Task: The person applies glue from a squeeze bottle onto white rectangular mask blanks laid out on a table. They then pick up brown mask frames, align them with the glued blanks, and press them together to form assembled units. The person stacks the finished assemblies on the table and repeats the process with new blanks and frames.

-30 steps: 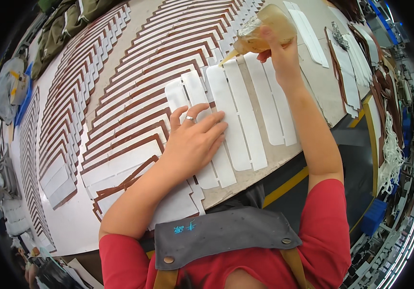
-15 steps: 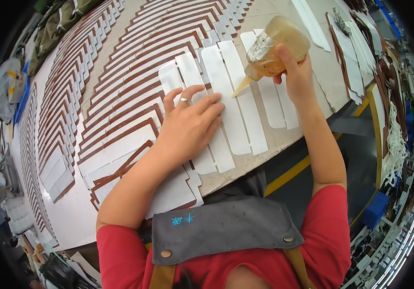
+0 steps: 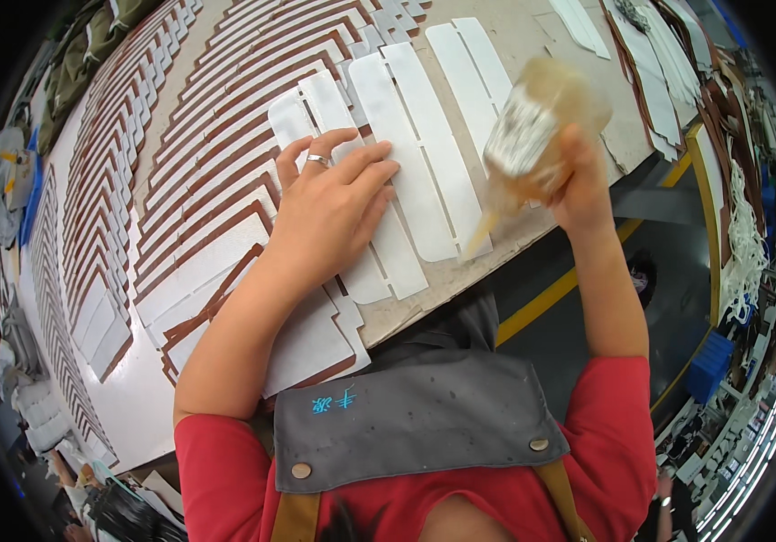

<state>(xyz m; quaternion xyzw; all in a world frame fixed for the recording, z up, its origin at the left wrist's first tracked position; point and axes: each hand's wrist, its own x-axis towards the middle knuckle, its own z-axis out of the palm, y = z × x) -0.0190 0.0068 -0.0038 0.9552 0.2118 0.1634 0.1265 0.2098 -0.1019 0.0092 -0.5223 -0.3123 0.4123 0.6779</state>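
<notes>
My right hand [image 3: 585, 185] grips a squeeze bottle [image 3: 546, 122] of amber liquid, smeared by motion and tipped nozzle down. Its pale pointed nozzle [image 3: 480, 237] is over the near end of a white panel [image 3: 422, 154] that has a narrow slit along its length. Whether the tip touches cannot be made out. My left hand [image 3: 327, 217], wearing a ring, rests fingers apart on a neighbouring white panel [image 3: 372, 257], its fingertips reaching the edge of the middle one. Farther right lies another slit white panel [image 3: 465, 68], partly hidden behind the bottle.
Overlapping rows of white pieces with brown edges [image 3: 225, 154] cover the table's left side. Brown and white strips [image 3: 650, 86] lie at the far right. White cords [image 3: 742, 257] hang beside a yellow frame [image 3: 706, 217]. The table's near edge [image 3: 460, 289] runs diagonally before me.
The bottle in my right hand has moved nearer to me and right, its nozzle passing from the panel's middle to its near end. My left hand stays on the panel.
</notes>
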